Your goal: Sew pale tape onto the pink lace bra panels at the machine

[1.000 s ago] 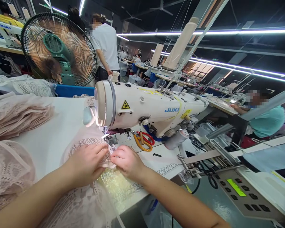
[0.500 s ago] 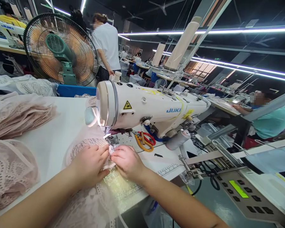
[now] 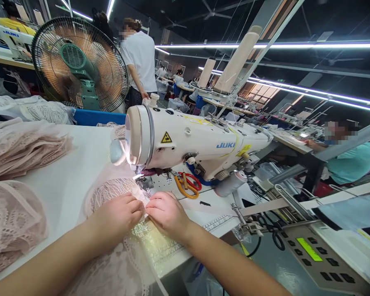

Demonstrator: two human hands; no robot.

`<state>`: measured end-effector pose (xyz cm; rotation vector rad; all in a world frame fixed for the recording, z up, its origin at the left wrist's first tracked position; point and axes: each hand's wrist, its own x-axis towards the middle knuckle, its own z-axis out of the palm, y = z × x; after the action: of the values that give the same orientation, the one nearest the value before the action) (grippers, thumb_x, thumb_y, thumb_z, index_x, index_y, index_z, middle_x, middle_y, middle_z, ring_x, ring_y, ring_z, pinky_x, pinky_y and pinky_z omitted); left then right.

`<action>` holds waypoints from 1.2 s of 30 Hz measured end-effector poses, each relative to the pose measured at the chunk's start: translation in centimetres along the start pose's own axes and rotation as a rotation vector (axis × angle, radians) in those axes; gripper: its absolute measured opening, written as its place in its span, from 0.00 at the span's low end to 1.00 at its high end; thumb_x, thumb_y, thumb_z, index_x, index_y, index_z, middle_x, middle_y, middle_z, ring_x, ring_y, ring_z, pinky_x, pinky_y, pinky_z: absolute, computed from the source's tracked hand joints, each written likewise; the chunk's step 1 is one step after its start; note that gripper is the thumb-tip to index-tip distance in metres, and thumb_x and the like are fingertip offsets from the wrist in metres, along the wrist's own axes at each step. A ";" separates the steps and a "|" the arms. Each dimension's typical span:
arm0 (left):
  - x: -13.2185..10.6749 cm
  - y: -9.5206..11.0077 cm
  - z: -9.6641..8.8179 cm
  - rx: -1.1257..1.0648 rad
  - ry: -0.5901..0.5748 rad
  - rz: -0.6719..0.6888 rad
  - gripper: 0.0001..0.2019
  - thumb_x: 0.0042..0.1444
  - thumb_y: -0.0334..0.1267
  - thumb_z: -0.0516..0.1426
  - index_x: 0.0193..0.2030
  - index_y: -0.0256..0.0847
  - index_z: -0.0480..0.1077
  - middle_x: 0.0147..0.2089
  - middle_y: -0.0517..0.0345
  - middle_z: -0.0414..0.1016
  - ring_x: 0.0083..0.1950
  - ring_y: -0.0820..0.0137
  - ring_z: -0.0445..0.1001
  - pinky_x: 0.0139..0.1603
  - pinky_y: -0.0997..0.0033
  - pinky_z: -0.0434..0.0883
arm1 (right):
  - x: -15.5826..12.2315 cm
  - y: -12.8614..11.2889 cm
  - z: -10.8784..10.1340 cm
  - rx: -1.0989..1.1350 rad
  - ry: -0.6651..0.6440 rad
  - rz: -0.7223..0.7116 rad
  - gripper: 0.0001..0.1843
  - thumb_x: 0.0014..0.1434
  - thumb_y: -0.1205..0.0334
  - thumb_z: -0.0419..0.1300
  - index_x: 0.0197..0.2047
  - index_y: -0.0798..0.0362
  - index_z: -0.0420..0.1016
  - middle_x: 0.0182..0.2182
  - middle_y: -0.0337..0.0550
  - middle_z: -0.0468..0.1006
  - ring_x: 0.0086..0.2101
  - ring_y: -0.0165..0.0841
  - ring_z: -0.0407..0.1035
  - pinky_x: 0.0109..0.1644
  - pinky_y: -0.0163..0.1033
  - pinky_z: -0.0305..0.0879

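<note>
The sheer, pale pink lace fabric (image 3: 107,267) drapes nearest you, below your left fingers, and runs up beneath them. Your left hand (image 3: 119,218) has its fingers curled in, gripping the fabric's edge; your right hand (image 3: 169,216) pinches the same edge right beside it, the two sets of fingertips nearly meeting. Under your right fingers, a yellowish, shiny film patch (image 3: 156,246) covers part of the white tabletop (image 3: 89,144). Well left of your fingers lie heaped pink lace pieces (image 3: 33,150). Just beyond your fingertips stands the white sewing machine (image 3: 185,135) with blue lettering, and past your right fingers lie orange and red looped handles (image 3: 186,189) near a grey thread cone (image 3: 232,183). Farthest off, beyond your left fingers, are a green-motored round fan (image 3: 75,57) and a person in a white shirt (image 3: 140,57).
</note>
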<state>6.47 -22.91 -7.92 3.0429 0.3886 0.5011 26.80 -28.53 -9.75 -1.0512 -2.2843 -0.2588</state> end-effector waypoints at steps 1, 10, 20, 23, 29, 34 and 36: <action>0.0 -0.1 0.1 -0.002 -0.003 0.002 0.13 0.58 0.25 0.49 0.40 0.42 0.74 0.43 0.53 0.77 0.43 0.66 0.73 0.55 0.59 0.67 | 0.0 0.1 0.1 -0.010 -0.010 0.008 0.08 0.61 0.66 0.54 0.35 0.52 0.75 0.35 0.39 0.80 0.43 0.33 0.67 0.46 0.42 0.62; -0.4 -1.0 0.6 -0.011 0.059 -0.030 0.13 0.57 0.26 0.50 0.39 0.41 0.74 0.41 0.52 0.77 0.42 0.66 0.74 0.60 0.56 0.64 | 0.7 0.5 1.2 -0.098 -0.052 0.077 0.07 0.61 0.64 0.56 0.35 0.52 0.76 0.37 0.41 0.79 0.48 0.37 0.65 0.52 0.43 0.61; -0.1 -2.5 -0.4 0.056 -0.061 -0.051 0.10 0.57 0.29 0.54 0.40 0.43 0.76 0.44 0.53 0.77 0.46 0.62 0.72 0.56 0.55 0.64 | 0.8 -0.2 1.0 -0.114 -0.044 0.162 0.11 0.60 0.63 0.55 0.42 0.51 0.78 0.43 0.49 0.72 0.49 0.40 0.60 0.54 0.45 0.61; 0.1 -3.2 -0.2 0.070 -0.077 -0.059 0.11 0.57 0.27 0.54 0.41 0.44 0.76 0.46 0.54 0.77 0.48 0.62 0.72 0.56 0.55 0.63 | 0.7 -0.3 1.1 -0.128 -0.030 0.181 0.13 0.60 0.63 0.54 0.45 0.50 0.78 0.44 0.50 0.71 0.50 0.40 0.59 0.55 0.46 0.61; 0.7 -4.3 -0.9 0.106 -0.147 -0.040 0.12 0.57 0.26 0.55 0.43 0.42 0.76 0.50 0.57 0.78 0.52 0.61 0.72 0.55 0.56 0.64 | 0.5 -0.2 1.2 -0.112 -0.066 0.220 0.15 0.62 0.62 0.53 0.48 0.51 0.76 0.46 0.53 0.70 0.50 0.41 0.59 0.55 0.47 0.60; 0.7 -5.8 -0.6 0.095 -0.136 -0.003 0.11 0.59 0.30 0.55 0.43 0.44 0.76 0.53 0.60 0.77 0.53 0.59 0.72 0.58 0.54 0.61 | 0.6 -0.2 1.1 -0.097 -0.093 0.246 0.15 0.63 0.62 0.52 0.48 0.50 0.76 0.46 0.52 0.69 0.50 0.40 0.60 0.54 0.46 0.62; 0.7 -6.2 -0.5 0.088 -0.146 0.004 0.12 0.60 0.29 0.54 0.45 0.44 0.76 0.54 0.59 0.76 0.55 0.59 0.71 0.60 0.53 0.59 | 0.6 -0.2 1.0 -0.093 -0.097 0.249 0.15 0.62 0.62 0.52 0.48 0.50 0.76 0.46 0.52 0.69 0.50 0.40 0.60 0.54 0.46 0.62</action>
<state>5.47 -16.74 -7.73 3.1394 0.4077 0.2664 25.90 -27.85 -10.21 -1.4097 -2.2142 -0.2179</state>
